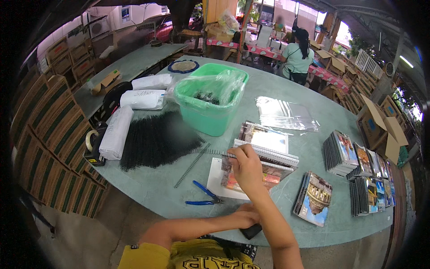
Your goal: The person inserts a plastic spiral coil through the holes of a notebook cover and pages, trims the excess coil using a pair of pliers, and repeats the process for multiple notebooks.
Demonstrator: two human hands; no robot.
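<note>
My right hand (247, 168) is closed in a pinch on a thin black spiral binding coil (210, 151), at the punched edge of a stack of calendar pages (268, 172). The coil's free end sticks out to the left. My left hand (245, 216) lies low by the near table edge, against a black block-like object (251, 231); my right forearm covers its fingers. Beneath the stack lies a white sheet (215, 172). Blue-handled cutting pliers (204, 197) rest left of it, near another loose coil (192, 166).
A big pile of black coils (156, 139) spreads across the left. Behind it stands a green plastic-lined bin (210, 98). White rolled bags (117, 132) and a tape dispenser (93, 145) line the left edge. Bound calendars (314, 197) sit at right; clear plastic sleeves (286, 114) lie farther back.
</note>
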